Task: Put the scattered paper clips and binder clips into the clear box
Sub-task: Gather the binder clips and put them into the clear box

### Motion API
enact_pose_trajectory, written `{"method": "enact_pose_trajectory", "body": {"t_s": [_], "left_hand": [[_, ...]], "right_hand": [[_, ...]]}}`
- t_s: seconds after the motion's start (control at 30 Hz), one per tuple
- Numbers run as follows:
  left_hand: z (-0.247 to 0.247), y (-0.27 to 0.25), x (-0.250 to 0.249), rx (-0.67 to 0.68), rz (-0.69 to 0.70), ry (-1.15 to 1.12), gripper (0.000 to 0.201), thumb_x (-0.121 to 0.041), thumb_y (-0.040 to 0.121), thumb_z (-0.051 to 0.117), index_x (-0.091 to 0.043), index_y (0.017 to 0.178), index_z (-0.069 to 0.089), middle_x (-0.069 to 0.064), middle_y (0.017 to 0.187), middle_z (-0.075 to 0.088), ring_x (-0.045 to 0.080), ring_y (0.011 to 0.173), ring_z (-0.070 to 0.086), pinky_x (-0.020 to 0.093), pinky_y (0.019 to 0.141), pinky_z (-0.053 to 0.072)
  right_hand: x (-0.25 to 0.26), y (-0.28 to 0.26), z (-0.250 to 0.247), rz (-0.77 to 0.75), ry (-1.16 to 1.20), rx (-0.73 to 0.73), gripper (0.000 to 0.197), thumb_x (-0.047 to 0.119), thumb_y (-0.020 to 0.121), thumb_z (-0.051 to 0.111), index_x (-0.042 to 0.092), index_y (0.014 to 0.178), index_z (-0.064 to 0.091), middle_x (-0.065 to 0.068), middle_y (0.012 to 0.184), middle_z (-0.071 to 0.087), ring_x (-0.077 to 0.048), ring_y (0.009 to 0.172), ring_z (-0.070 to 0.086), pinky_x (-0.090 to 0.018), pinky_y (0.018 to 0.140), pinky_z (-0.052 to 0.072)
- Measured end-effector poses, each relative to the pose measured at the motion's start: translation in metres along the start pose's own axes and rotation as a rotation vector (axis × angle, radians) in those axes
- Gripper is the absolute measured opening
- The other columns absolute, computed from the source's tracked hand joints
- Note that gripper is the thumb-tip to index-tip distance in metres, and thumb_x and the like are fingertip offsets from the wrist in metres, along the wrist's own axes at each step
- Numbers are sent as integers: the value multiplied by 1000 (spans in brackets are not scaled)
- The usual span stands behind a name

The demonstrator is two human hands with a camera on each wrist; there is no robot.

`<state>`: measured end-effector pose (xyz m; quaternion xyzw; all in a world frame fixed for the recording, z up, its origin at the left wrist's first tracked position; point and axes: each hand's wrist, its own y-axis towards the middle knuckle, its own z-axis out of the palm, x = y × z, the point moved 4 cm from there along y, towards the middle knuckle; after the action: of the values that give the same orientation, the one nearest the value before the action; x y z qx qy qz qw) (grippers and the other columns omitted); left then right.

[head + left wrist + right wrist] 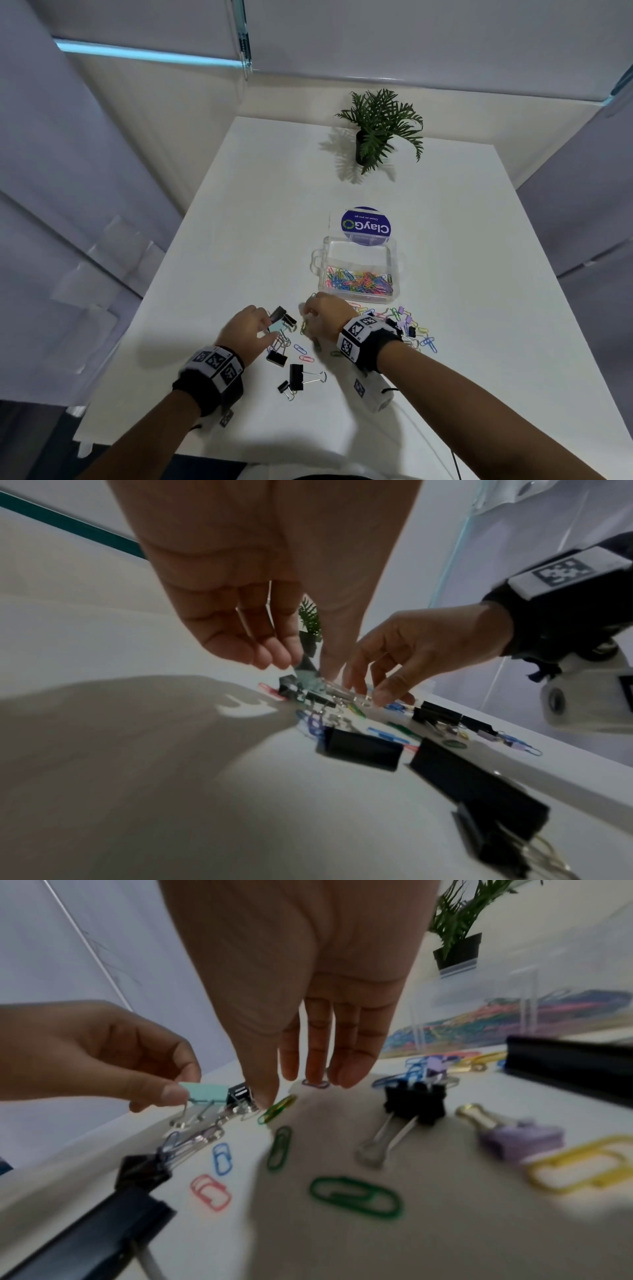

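The clear box (390, 274) stands open on the white table with a heap of coloured paper clips (359, 281) inside. In front of it lie scattered paper clips (416, 327) and black binder clips (296, 376). My left hand (269, 329) pinches a mint binder clip (205, 1092) by its body, just above a tangle of clip handles. My right hand (291, 1091) hangs over the table with straight fingers. Its thumb tip touches down beside a yellow-green paper clip (277, 1109), and its fingertips hover over a purple clip (316, 1083). It holds nothing that I can see.
A potted plant (376, 133) stands at the back of the table. A round blue label (365, 226) rises just behind the box. A lilac binder clip (520, 1141) and a large black one (568, 1066) lie by my right wrist. The table's front edge (144, 445) is close.
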<state>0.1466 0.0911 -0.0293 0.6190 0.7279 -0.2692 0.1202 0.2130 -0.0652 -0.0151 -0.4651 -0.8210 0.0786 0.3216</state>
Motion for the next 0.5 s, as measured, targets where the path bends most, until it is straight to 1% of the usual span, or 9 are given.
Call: {"method": "enact_pose_trajectory", "body": {"t_s": [0.03,0.1,0.13,0.2,0.27,0.33,0.37,0.43,0.5], "left_hand": [[-1,0,4,-2,-16,-12,22,-27,85,65,-27,77,44,-14,72,38,13,77,45,20,72,33],[0,0,11,0,-50,-36,32,-26,85,65,-35,70,38,-14,72,41,14,77,47,21,72,34],[0,-1,14,0,-66,-45,35,-25,85,65,-37,69,36,-14,72,42,14,77,47,21,72,35],[0,-1,19,-17,-96,-61,38,-23,85,65,-39,68,35,-14,72,42,15,77,48,22,72,36],[0,-3,23,-33,-120,-79,32,-21,85,65,-35,71,40,-14,72,42,16,76,47,22,72,37],[-1,-4,26,-39,-125,-83,23,-19,84,65,-27,78,45,-10,75,42,17,75,46,23,72,37],[-1,-4,27,-36,-115,-80,22,-18,84,66,-25,80,46,-8,77,42,17,75,45,22,72,36],[0,-4,27,-14,-94,-68,21,-16,83,66,-23,83,47,-6,80,42,17,77,45,21,72,35],[-1,-3,26,7,-96,-55,16,-17,82,66,-20,91,54,-3,86,44,17,79,45,22,74,36]], "right_hand": [[2,2,2,8,-6,15,21,18,82,58,9,101,57,-13,113,55,-31,103,55,-35,85,44],[5,5,7,17,-6,32,34,25,81,63,12,110,53,-11,116,53,-30,106,54,-37,87,45],[7,7,9,18,1,28,38,25,81,63,14,114,51,-11,118,52,-30,107,54,-38,89,45],[11,9,13,-4,-2,4,38,21,82,62,16,117,49,-10,120,51,-30,108,54,-38,91,45],[16,8,17,-23,-19,-22,33,17,84,56,15,116,49,-10,119,52,-29,108,54,-36,90,45],[20,9,18,-35,-15,-54,30,15,86,51,16,116,49,-10,115,53,-29,103,55,-36,86,46],[21,10,18,-37,-12,-65,30,15,86,49,18,116,48,-9,113,54,-30,100,57,-37,83,48],[26,13,18,-55,1,-76,37,14,84,46,26,119,44,-6,112,54,-30,97,59,-40,78,51],[30,17,18,-87,-11,-59,51,9,79,49,32,124,40,-5,115,51,-31,94,59,-38,74,51]]}}
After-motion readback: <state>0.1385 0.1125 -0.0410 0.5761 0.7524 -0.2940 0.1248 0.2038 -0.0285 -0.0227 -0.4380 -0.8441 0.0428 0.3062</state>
